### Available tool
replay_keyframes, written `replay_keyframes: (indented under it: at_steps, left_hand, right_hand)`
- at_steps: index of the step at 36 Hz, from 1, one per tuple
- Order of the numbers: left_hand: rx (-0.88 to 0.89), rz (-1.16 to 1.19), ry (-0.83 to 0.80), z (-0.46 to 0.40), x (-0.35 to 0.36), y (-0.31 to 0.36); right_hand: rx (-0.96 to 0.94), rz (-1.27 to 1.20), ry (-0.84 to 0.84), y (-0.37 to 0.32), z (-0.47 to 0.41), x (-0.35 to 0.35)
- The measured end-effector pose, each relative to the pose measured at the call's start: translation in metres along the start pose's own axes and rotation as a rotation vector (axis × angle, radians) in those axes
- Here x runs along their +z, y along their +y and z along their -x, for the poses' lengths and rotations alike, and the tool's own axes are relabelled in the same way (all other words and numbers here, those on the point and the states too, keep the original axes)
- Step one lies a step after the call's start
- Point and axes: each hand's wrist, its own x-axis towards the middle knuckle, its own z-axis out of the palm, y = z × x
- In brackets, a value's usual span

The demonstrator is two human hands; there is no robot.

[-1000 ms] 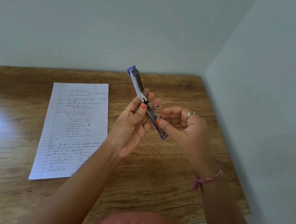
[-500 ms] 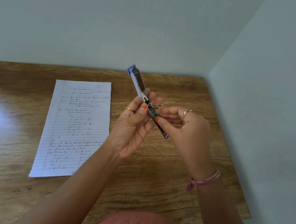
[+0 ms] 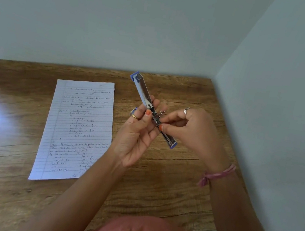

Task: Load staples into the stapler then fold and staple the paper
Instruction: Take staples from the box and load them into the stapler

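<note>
Stapler (image 3: 144, 96) sits opened out flat in your grasp, a long metal strip with blue plastic at each end, raised above the wooden table (image 3: 165, 192) and slanting from the 11 o'clock end up by the far wall down to the 5 o'clock end near your right wrist. Your left hand (image 3: 136, 138) holds it from below, palm toward you, thumb and fingers closed around its middle, an orange nail pressing on the metal and a gold ring showing on one finger. Your right hand (image 3: 191, 129) comes in from 3 o'clock, thumb and forefinger pinched together right at the middle of the channel; something small and silvery shows there, but you cannot tell from this view whether it is a strip of staples or part of the mechanism. A silver ring sits on that hand and a pink band (image 3: 218, 174) circles its wrist. The paper (image 3: 78, 130), a lined sheet covered in handwriting, lies flat and unfolded on the table at 9 o'clock from your hands, well apart from the stapler.
</note>
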Motion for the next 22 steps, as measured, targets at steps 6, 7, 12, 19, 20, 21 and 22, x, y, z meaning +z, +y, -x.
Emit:
replay_keyframes:
  at_steps: [6, 7, 12, 19, 20, 21, 22]
  left_hand:
    - [-0.032, -0.018, -0.005, 0.002, -0.001, 0.003]
    - [-0.035, -0.024, -0.005, 0.002, 0.000, 0.003]
    - [-0.093, -0.066, -0.011, 0.003, 0.002, 0.006]
    - [-0.193, -0.039, 0.002, 0.005, 0.005, 0.005]
    - [-0.206, -0.037, 0.003, 0.005, 0.005, 0.005]
    - [-0.217, -0.037, 0.005, 0.005, 0.005, 0.006]
    - [-0.227, -0.035, 0.007, 0.005, 0.005, 0.006]
  right_hand:
    - [-0.038, -0.004, -0.103, 0.003, -0.003, -0.008]
    - [-0.055, 0.010, -0.121, 0.003, -0.004, -0.010]
    - [-0.129, 0.038, -0.194, 0.006, -0.008, -0.021]
    - [-0.232, 0.060, -0.295, 0.003, -0.012, -0.030]
    - [-0.241, 0.076, -0.308, 0.002, -0.012, -0.031]
    - [-0.252, 0.092, -0.322, 0.002, -0.013, -0.032]
    - [-0.267, 0.109, -0.333, 0.001, -0.013, -0.032]
